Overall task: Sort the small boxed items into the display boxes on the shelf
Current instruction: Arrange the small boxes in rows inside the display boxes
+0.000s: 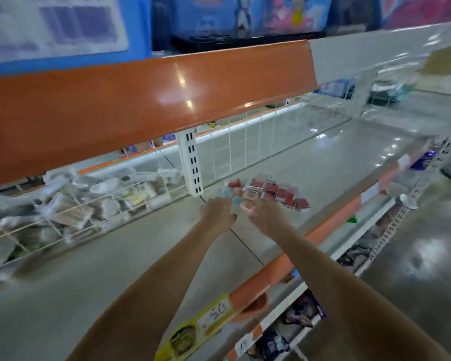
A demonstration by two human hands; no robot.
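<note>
Left hand: the left hand [218, 213] is reaching out over the shelf [141, 256], fingers curling round a small pale blue boxed item [232, 198]; motion blur is hiding the exact grip.
Right hand: the right hand [264, 216] is reaching just beside the left one, fingertips touching a reddish boxed item [250, 195] at the near end of the display box; whether it is pinching or only touching cannot be told.
Count: two hands, one clear display box [271, 192], one pale blue item; the red items inside are too blurred for counting.
Axis: the display box is lying with its long side running from the hands away to the right and slightly toward the shelf's front edge, red packs standing in rows along it.
Place: the display box is sitting on the grey shelf, just right of the white slotted upright [192, 162].
Around: a wire basket [76, 207] of clear-wrapped goods is standing well to the left.
Overhead: an orange shelf front [141, 105] is hanging above.
Front edge: a yellow price label [195, 332] is sitting on the shelf's lip.
</note>
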